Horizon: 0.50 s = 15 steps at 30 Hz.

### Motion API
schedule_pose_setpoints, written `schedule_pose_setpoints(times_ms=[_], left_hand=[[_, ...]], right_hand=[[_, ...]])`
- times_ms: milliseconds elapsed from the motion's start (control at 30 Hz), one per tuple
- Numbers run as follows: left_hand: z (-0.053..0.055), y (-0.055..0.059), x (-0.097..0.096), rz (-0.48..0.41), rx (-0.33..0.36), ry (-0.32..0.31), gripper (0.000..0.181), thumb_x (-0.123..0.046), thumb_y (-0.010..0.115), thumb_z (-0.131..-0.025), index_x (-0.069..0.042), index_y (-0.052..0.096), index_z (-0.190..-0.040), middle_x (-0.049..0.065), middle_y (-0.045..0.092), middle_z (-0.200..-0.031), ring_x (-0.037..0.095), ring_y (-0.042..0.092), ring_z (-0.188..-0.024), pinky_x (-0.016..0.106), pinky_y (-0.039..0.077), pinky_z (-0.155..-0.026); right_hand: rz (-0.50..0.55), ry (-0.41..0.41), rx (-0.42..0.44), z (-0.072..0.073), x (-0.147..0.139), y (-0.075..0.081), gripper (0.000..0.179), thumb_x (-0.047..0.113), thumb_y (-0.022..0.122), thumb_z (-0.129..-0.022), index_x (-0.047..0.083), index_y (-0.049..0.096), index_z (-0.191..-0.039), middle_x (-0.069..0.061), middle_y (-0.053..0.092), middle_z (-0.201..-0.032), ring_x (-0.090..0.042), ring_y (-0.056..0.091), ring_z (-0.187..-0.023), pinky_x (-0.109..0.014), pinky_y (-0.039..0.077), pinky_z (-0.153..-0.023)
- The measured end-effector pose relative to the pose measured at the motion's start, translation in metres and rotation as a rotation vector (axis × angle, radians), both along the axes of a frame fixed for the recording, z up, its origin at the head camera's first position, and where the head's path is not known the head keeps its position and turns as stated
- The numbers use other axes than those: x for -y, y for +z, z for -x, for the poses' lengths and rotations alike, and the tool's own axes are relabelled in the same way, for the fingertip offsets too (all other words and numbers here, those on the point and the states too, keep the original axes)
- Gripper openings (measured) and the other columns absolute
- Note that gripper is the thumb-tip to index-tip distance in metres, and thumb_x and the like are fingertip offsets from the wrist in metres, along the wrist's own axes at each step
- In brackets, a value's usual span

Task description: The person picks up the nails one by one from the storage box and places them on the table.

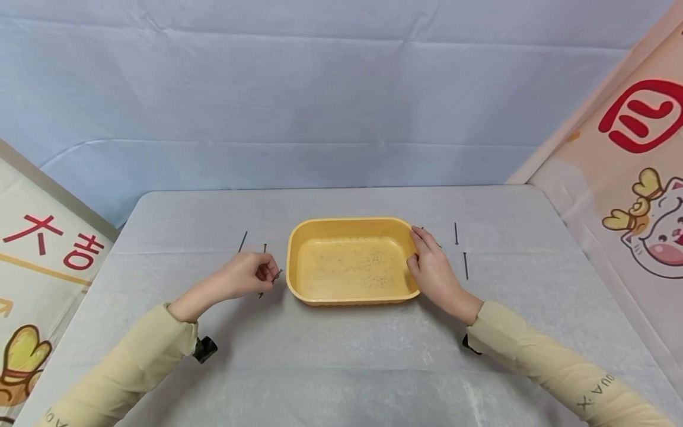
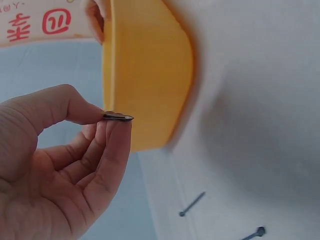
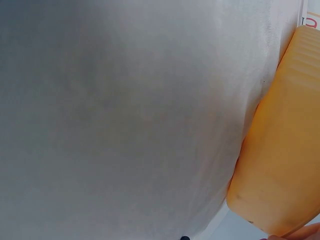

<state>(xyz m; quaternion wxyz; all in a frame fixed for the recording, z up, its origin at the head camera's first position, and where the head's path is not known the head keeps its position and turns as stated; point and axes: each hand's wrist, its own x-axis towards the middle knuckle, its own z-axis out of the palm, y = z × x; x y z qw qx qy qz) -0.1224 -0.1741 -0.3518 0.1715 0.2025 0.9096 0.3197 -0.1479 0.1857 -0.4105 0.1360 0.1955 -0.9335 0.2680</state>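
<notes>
A yellow plastic basin (image 1: 349, 301) stands on the table, with faint dark marks across its floor. Just off its left end, my left hand (image 1: 251, 276) pinches a small dark screw (image 2: 118, 117) between thumb and fingertips; the pointed tip sticks out past them in the left wrist view. My right hand (image 1: 436, 274) grips the basin's right rim, thumb on the inside wall. Around the left hand lie dark screws (image 1: 242, 241), one partly hidden by it. In the right wrist view, only a bit of the right hand's fingers (image 3: 305, 232) shows, at the basin's corner.
To the right of the basin lie two more dark screws (image 1: 456, 233), with a dark bit partly hidden behind the right hand. A grey cloth covers the table (image 1: 341, 367). Pale blue cloth (image 1: 341, 107) hangs behind, and printed panels (image 1: 629, 196) flank both sides.
</notes>
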Motion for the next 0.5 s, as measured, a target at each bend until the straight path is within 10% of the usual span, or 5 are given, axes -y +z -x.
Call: schedule_pose_setpoints(times_ms=[500], left_hand=[[0.002, -0.023, 0.011, 0.047, 0.101, 0.064, 0.008, 0.002, 0.060, -0.073, -0.002, 0.058, -0.080, 0.000, 0.055, -0.066, 0.009, 0.051, -0.055, 0.024, 0.046, -0.050]], right_hand=[[0.007, 0.003, 0.006, -0.001, 0.000, 0.000, 0.047, -0.005, 0.048, -0.083, -0.017, 0.040, -0.128, -0.027, 0.038, -0.133, -0.038, 0.041, -0.120, -0.040, 0.047, -0.076]])
